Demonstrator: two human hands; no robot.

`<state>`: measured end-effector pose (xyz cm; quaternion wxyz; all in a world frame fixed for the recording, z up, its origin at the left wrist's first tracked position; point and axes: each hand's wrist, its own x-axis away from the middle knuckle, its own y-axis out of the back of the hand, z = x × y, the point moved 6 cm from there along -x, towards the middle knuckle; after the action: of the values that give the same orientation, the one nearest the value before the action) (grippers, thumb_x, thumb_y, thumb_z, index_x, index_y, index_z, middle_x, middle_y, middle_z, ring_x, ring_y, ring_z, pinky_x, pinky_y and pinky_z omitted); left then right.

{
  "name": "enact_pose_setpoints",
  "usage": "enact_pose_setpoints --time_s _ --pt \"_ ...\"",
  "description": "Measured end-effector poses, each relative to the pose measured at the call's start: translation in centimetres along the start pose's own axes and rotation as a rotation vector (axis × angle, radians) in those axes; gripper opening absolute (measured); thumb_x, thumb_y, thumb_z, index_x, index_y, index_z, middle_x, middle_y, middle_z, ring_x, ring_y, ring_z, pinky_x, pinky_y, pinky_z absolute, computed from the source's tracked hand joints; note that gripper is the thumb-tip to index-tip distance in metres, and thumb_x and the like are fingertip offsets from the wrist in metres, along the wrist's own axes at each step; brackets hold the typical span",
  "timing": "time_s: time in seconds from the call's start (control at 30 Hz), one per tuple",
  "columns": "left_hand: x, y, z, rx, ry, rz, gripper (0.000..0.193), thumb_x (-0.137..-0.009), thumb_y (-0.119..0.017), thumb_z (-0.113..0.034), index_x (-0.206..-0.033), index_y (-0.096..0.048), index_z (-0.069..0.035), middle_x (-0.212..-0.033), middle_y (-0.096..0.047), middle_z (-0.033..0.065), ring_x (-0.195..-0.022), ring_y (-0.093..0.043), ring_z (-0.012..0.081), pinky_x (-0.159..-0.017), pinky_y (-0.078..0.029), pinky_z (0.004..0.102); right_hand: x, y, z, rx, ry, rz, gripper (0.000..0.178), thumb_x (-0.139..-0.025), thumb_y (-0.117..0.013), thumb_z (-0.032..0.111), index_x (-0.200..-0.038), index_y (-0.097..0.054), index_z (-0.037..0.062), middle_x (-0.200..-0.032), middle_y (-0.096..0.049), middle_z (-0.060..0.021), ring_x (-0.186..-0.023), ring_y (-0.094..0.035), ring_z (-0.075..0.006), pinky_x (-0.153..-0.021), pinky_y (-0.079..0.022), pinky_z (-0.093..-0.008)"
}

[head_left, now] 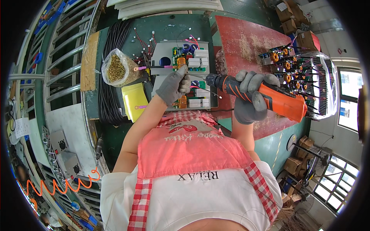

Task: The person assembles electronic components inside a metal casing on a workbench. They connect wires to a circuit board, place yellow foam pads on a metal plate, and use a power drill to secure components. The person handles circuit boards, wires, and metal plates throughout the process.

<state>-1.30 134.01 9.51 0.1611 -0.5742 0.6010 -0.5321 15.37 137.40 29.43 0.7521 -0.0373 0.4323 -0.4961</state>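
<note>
My right hand (252, 96), in a grey glove, is wrapped round an orange and black electric screwdriver (285, 103). The tool lies nearly level, its chuck and thin bit pointing left toward my other hand. My left hand (175, 85), gloved too, is closed with the thumb and fingers pinched at the bit's tip; what they hold is hidden. Beneath it are two metal plates (160, 48) carrying green circuit boards (198, 69) with copper coils, white blocks and blue cylinders. A pink-and-black cable (156, 67) with a ring lug runs across the upper plate.
Left of the plates stand a clear bag of small brass-coloured parts (116, 69), a yellow pad (134, 101) and a coil of black cable (110, 77). Pliers (146, 61) and thin wires lie behind. More assembled boards (287, 69) line the red table (246, 46) at right.
</note>
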Motion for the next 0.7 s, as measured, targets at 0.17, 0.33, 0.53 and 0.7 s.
enact_pose_setpoints --time_s 0.17,0.33,0.53,0.7 --pt "-0.8 1.0 1.7 0.134 0.107 0.087 0.039 -0.089 -0.059 -0.046 -0.073 -0.049 -0.012 -0.058 -0.032 -0.0058 -0.048 -0.027 0.0053 -0.042 -0.024 0.0194 -0.2 0.7 -0.8 0.024 -0.048 -0.058 0.05 -0.067 -0.054 0.001 -0.117 -0.048 0.0052 -0.071 -0.051 -0.0067 -0.064 -0.052 -0.0201 -0.076 -0.045 -0.0441" --pt "-0.9 3.0 3.5 0.182 0.14 0.067 0.034 -0.089 -0.062 -0.042 -0.078 -0.052 -0.011 -0.063 -0.038 -0.0054 -0.052 -0.031 0.0042 -0.044 -0.027 0.0179 -0.3 4.0 -3.0 0.152 -0.097 -0.154 0.047 -0.069 -0.054 0.001 -0.115 -0.047 0.0031 -0.072 -0.053 -0.0074 -0.065 -0.053 -0.0202 -0.08 -0.047 -0.0466" --pt "0.7 4.3 3.4 0.037 0.116 -0.141 0.021 -0.093 -0.06 -0.024 -0.099 -0.06 -0.005 -0.078 -0.057 -0.0006 -0.06 -0.047 0.0043 -0.048 -0.036 0.0173 1.3 9.4 -7.4 0.401 -0.176 -0.231 0.045 -0.073 -0.056 -0.007 -0.116 -0.043 -0.0016 -0.08 -0.059 -0.0072 -0.076 -0.061 -0.0212 -0.085 -0.05 -0.0446" --pt "1.5 6.0 1.9 0.012 0.042 -0.258 0.021 -0.093 -0.06 -0.021 -0.101 -0.06 -0.002 -0.08 -0.058 0.0006 -0.064 -0.048 0.0045 -0.05 -0.038 0.0175 2.2 12.0 -10.0 0.41 -0.28 -0.313 0.044 -0.075 -0.06 -0.008 -0.116 -0.044 -0.0024 -0.083 -0.061 -0.0059 -0.085 -0.064 -0.023 -0.086 -0.05 -0.0395"
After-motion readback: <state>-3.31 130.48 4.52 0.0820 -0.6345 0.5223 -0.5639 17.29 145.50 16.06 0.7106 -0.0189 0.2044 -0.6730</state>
